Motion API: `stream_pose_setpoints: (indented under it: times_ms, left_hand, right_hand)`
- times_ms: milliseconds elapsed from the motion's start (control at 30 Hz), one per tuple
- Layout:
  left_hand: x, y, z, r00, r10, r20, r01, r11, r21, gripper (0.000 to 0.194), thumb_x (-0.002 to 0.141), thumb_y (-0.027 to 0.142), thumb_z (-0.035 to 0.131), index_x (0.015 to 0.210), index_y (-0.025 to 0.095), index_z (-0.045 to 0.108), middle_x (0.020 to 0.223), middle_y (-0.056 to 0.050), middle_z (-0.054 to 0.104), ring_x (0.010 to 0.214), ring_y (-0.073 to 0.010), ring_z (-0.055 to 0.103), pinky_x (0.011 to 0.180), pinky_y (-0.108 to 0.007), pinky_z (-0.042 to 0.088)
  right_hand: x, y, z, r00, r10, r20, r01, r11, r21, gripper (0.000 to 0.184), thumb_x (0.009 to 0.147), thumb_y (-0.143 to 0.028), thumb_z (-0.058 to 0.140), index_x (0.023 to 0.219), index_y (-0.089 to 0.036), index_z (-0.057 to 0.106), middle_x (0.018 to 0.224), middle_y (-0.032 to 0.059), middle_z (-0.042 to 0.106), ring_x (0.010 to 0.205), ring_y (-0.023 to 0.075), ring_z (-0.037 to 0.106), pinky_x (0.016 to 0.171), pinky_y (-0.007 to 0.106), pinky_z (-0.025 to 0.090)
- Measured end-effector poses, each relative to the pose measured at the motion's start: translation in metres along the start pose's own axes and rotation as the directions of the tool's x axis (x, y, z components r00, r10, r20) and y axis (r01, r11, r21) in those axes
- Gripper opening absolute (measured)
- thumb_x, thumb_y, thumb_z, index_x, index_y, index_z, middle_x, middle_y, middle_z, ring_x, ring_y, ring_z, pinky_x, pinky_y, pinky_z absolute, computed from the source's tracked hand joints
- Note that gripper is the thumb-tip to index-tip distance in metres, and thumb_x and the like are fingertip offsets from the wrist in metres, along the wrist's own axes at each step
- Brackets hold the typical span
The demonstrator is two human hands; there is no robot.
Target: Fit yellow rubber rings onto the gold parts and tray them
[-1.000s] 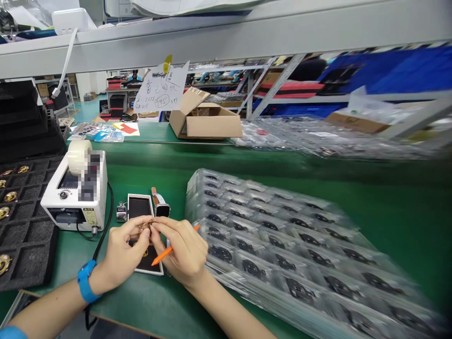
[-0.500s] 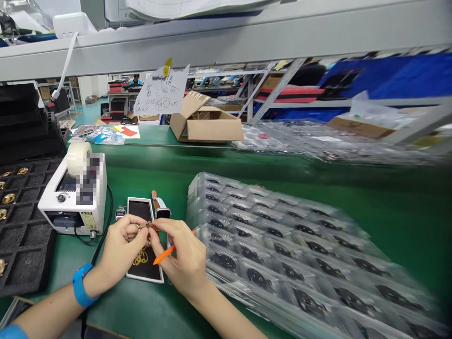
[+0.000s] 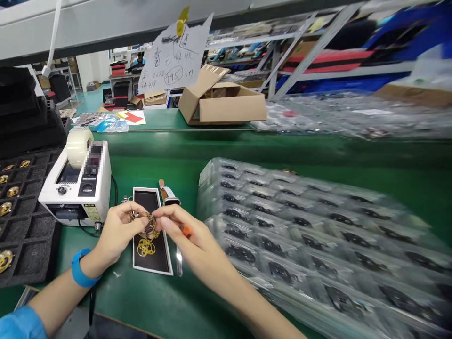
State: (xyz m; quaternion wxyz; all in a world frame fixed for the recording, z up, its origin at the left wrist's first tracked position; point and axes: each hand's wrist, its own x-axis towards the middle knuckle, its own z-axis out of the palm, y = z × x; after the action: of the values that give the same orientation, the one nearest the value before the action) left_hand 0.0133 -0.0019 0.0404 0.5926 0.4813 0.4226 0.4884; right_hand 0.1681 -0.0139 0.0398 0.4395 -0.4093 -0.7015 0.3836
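My left hand point(image 3: 118, 230), with a blue band at its wrist, pinches a gold-coloured round metal part point(image 3: 149, 226) that looks like a watch case. The thumb and forefinger of my right hand point(image 3: 185, 233) are closed at the part's right edge; whether they grip it I cannot tell. Tucked in that hand is an orange pen-shaped tool point(image 3: 187, 230), mostly hidden by the fingers. Below both hands lies a shallow white-rimmed black box point(image 3: 153, 270) with several thin yellow rings point(image 3: 146, 247) in it. A wristwatch point(image 3: 171, 201) lies right of the box, partly covered by my right hand.
A white tape dispenser point(image 3: 79, 183) stands left of the box, beside a black foam tray point(image 3: 35, 256) holding gold-coloured parts. Stacked clear blister trays point(image 3: 282, 226) with black pieces fill the right. Behind are an open cardboard box point(image 3: 231, 110) and a hanging handwritten paper point(image 3: 173, 56).
The view has shifted, so the bench items sit farther right. The gold-coloured part has turned to show its round face, and the orange tool's tip has swung out of sight behind my right hand.
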Motion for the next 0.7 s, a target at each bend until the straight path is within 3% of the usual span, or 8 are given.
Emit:
stream_pose_setpoints:
  times_ms: [100, 400, 700]
  left_hand:
    - [-0.0001, 0.0023, -0.0008, 0.999, 0.03, 0.036, -0.032, 0.998, 0.05, 0.011, 0.065, 0.021, 0.067, 0.064, 0.014, 0.058, 0.06, 0.002, 0.054, 0.053, -0.0087, 0.049, 0.051, -0.021, 0.041]
    - [0.0038, 0.0031, -0.0053, 0.998, 0.049, 0.039, -0.053, 0.991, 0.125, 0.013, 0.062, 0.02, 0.065, 0.062, 0.015, 0.053, 0.06, 0.004, 0.051, 0.054, -0.0069, 0.041, 0.051, -0.02, 0.033]
    - [0.0078, -0.0034, -0.0041, 0.998, -0.039, 0.04, 0.032, 0.985, 0.172, 0.009, 0.059, 0.017, 0.06, 0.059, 0.016, 0.051, 0.052, 0.007, 0.046, 0.049, -0.0053, 0.036, 0.048, -0.02, 0.029]
  right_hand:
    - [0.0012, 0.0013, 0.0008, 0.996, 0.028, 0.084, -0.028, 1.0, -0.002, 0.019, 0.092, -0.03, 0.039, 0.084, -0.02, 0.053, 0.072, 0.0002, 0.057, 0.063, 0.0123, 0.051, 0.056, 0.023, 0.041]
    - [0.001, 0.0027, 0.0003, 0.989, -0.058, 0.139, 0.076, 0.989, -0.124, 0.016, 0.092, -0.024, 0.037, 0.078, -0.021, 0.045, 0.067, -0.0023, 0.048, 0.058, 0.0109, 0.041, 0.054, 0.023, 0.033]
    - [0.0064, 0.0075, 0.0033, 0.971, 0.103, 0.215, -0.09, 0.993, -0.07, 0.027, 0.091, -0.034, 0.032, 0.068, -0.021, 0.037, 0.063, -0.0035, 0.04, 0.059, 0.0115, 0.035, 0.055, 0.025, 0.028]
